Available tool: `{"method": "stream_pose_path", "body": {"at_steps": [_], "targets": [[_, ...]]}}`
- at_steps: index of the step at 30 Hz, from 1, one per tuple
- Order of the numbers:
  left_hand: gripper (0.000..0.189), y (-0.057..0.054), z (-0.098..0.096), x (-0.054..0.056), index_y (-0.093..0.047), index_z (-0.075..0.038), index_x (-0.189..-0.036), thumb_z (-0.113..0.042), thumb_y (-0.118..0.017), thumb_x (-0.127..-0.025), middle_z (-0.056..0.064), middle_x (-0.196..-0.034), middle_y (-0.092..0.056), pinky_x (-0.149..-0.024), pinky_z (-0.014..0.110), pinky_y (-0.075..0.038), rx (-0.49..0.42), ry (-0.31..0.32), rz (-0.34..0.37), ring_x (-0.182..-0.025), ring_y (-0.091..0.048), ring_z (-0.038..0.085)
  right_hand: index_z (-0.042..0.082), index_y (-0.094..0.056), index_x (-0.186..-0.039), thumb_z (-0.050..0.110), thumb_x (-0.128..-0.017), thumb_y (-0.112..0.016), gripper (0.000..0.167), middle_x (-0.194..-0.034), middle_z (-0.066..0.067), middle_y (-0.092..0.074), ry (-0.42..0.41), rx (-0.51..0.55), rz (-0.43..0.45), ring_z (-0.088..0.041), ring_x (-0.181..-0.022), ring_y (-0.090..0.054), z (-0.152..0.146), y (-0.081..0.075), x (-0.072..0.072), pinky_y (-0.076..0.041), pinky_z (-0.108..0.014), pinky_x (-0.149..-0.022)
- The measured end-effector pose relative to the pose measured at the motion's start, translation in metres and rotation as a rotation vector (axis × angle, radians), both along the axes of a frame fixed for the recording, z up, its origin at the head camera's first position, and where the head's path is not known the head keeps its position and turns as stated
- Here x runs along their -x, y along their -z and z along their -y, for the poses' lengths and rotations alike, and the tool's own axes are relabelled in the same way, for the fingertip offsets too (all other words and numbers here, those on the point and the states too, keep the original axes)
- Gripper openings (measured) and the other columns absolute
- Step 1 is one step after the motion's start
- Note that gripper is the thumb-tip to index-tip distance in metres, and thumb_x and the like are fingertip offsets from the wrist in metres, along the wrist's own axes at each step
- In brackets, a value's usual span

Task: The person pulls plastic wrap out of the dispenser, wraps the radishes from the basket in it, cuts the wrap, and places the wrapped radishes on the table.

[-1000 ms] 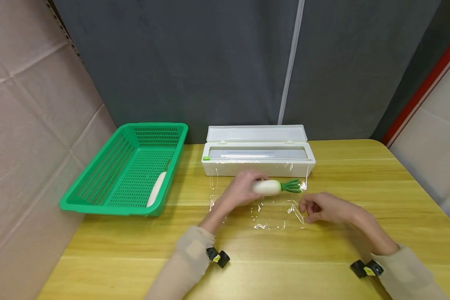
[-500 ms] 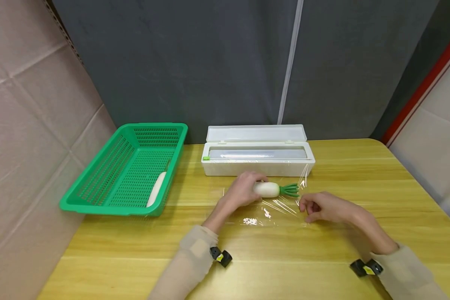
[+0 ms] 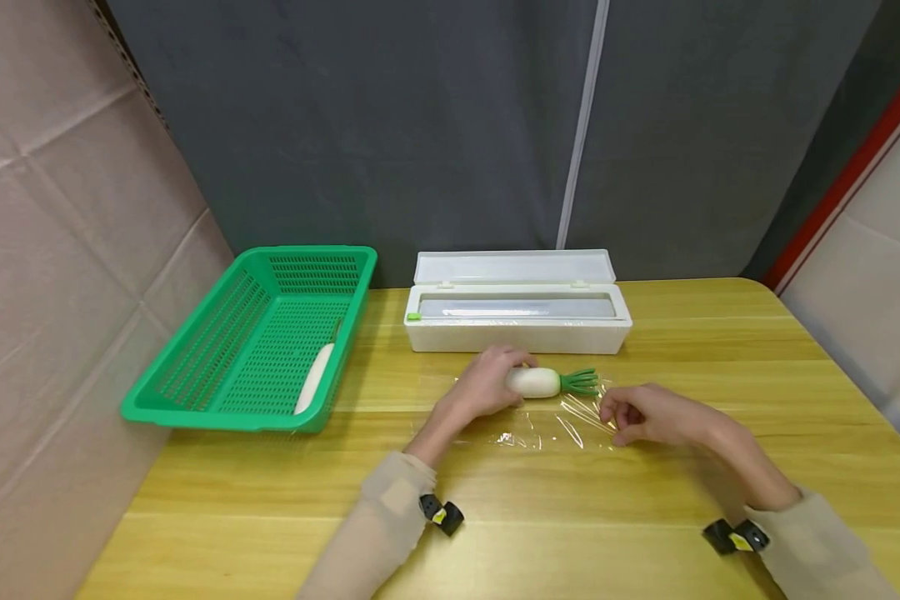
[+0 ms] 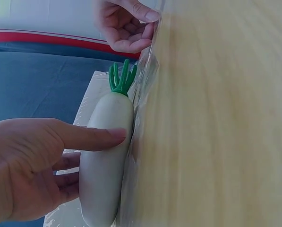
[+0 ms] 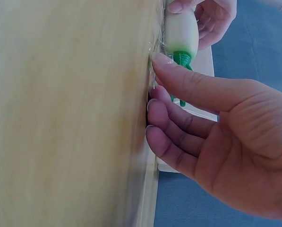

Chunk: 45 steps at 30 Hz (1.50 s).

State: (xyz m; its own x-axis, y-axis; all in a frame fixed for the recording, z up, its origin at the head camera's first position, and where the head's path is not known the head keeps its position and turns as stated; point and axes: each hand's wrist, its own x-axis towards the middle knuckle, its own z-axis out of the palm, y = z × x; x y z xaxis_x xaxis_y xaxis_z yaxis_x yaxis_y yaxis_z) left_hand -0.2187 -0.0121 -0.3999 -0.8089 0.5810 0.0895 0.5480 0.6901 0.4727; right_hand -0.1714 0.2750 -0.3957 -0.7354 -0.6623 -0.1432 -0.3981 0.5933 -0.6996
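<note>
A white radish [image 3: 534,383] with green stalks lies sideways on thin clear cling film [image 3: 528,439]. My left hand [image 3: 487,383] grips its left end, thumb on one side and fingers on the other in the left wrist view. My right hand [image 3: 658,414] is at the film's right edge, just past the stalks. Its fingers are curled and the thumb meets the index finger, seemingly pinching the film; the edge is hard to make out in the right wrist view. Behind the radish stands a white cling film box [image 3: 517,337], lid raised, a roll inside.
At the left a green plastic basket [image 3: 247,422] holds another white radish [image 3: 314,379] against its right wall. The wooden table [image 3: 570,533] ends at a dark grey curtain [image 3: 390,142] behind the box.
The radish and my left hand have shifted slightly toward me. Glints on the film between box and radish have faded, and creases now run toward my right hand, which stays in place.
</note>
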Motion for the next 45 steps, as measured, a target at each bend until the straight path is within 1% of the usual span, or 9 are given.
{"method": "stream_pose_path", "body": {"at_steps": [7,12,18,23,29,32,36,39,45], "targets": [[0.058,-0.003,0.003,-0.003,-0.065,-0.012,-0.133,-0.008,-0.085,-0.079,0.007,-0.129,-0.064,-0.104,0.039,-0.044,0.004,0.010,0.028,-0.121,-0.055,0.025,0.009,-0.063,-0.099,0.010,-0.088,-0.078,0.019,-0.076,0.006,-0.056,-0.009,0.005,0.001,-0.004,-0.070,-0.051,-0.002,-0.002,-0.001,-0.045,-0.022,-0.063],[0.059,-0.003,0.007,-0.004,-0.062,-0.012,-0.136,-0.010,-0.083,-0.081,0.006,-0.131,-0.062,-0.104,0.038,-0.045,-0.001,-0.006,0.047,-0.122,-0.054,0.024,0.009,-0.063,-0.100,0.011,-0.088,-0.078,0.019,-0.076,0.007,-0.056,-0.020,0.002,-0.002,-0.004,-0.070,-0.051,-0.002,-0.003,-0.002,-0.044,-0.022,-0.063],[0.054,-0.003,0.015,-0.005,-0.062,-0.011,-0.136,-0.012,-0.081,-0.085,0.008,-0.135,-0.060,-0.108,0.043,-0.042,-0.013,-0.018,0.062,-0.127,-0.051,0.026,0.009,-0.063,-0.101,0.013,-0.088,-0.078,0.020,-0.079,0.006,-0.057,-0.025,-0.007,-0.008,-0.005,-0.073,-0.052,-0.002,-0.004,-0.002,-0.046,-0.023,-0.065],[0.051,-0.004,0.024,-0.007,-0.062,-0.009,-0.135,-0.011,-0.079,-0.087,0.010,-0.137,-0.059,-0.109,0.045,-0.041,-0.035,-0.034,0.063,-0.129,-0.050,0.029,0.009,-0.064,-0.102,0.014,-0.088,-0.079,0.021,-0.079,0.007,-0.057,-0.021,-0.020,-0.002,-0.005,-0.073,-0.052,-0.002,-0.004,-0.002,-0.046,-0.023,-0.065],[0.048,-0.004,0.038,-0.009,-0.061,-0.009,-0.136,-0.013,-0.076,-0.090,0.012,-0.137,-0.057,-0.109,0.046,-0.042,-0.058,-0.051,0.063,-0.129,-0.051,0.031,0.010,-0.064,-0.103,0.016,-0.088,-0.079,0.021,-0.081,0.007,-0.056,-0.016,-0.035,0.006,-0.006,-0.074,-0.052,-0.002,-0.006,-0.002,-0.045,-0.023,-0.065],[0.046,-0.004,0.047,-0.010,-0.061,-0.007,-0.135,-0.012,-0.075,-0.091,0.013,-0.135,-0.058,-0.107,0.046,-0.043,-0.084,-0.054,0.058,-0.127,-0.052,0.032,0.010,-0.064,-0.102,0.016,-0.089,-0.079,0.021,-0.081,0.006,-0.056,-0.013,-0.038,0.013,-0.006,-0.074,-0.051,-0.002,-0.006,-0.003,-0.045,-0.023,-0.065],[0.043,-0.003,0.061,-0.012,-0.063,-0.003,-0.132,-0.008,-0.074,-0.091,0.014,-0.131,-0.059,-0.101,0.044,-0.048,-0.123,-0.054,0.022,-0.120,-0.055,0.031,0.009,-0.064,-0.102,0.016,-0.089,-0.079,0.021,-0.081,0.006,-0.056,-0.007,-0.045,0.021,-0.006,-0.074,-0.051,-0.002,-0.006,-0.003,-0.045,-0.023,-0.065],[0.040,-0.001,0.073,-0.013,-0.064,-0.002,-0.129,-0.006,-0.074,-0.091,0.014,-0.129,-0.060,-0.098,0.042,-0.050,-0.137,-0.069,-0.005,-0.116,-0.058,0.030,0.009,-0.064,-0.102,0.017,-0.088,-0.079,0.021,-0.082,0.006,-0.056,-0.003,-0.050,0.025,-0.006,-0.075,-0.051,-0.002,-0.007,-0.004,-0.045,-0.024,-0.065],[0.038,0.001,0.093,-0.018,-0.065,-0.001,-0.126,-0.005,-0.075,-0.089,0.013,-0.124,-0.062,-0.098,0.043,-0.050,-0.143,-0.088,-0.020,-0.114,-0.060,0.030,0.010,-0.064,-0.101,0.018,-0.089,-0.079,0.021,-0.081,0.006,-0.056,-0.004,-0.042,0.025,-0.006,-0.074,-0.051,-0.004,-0.007,-0.005,-0.044,-0.023,-0.064]]}}
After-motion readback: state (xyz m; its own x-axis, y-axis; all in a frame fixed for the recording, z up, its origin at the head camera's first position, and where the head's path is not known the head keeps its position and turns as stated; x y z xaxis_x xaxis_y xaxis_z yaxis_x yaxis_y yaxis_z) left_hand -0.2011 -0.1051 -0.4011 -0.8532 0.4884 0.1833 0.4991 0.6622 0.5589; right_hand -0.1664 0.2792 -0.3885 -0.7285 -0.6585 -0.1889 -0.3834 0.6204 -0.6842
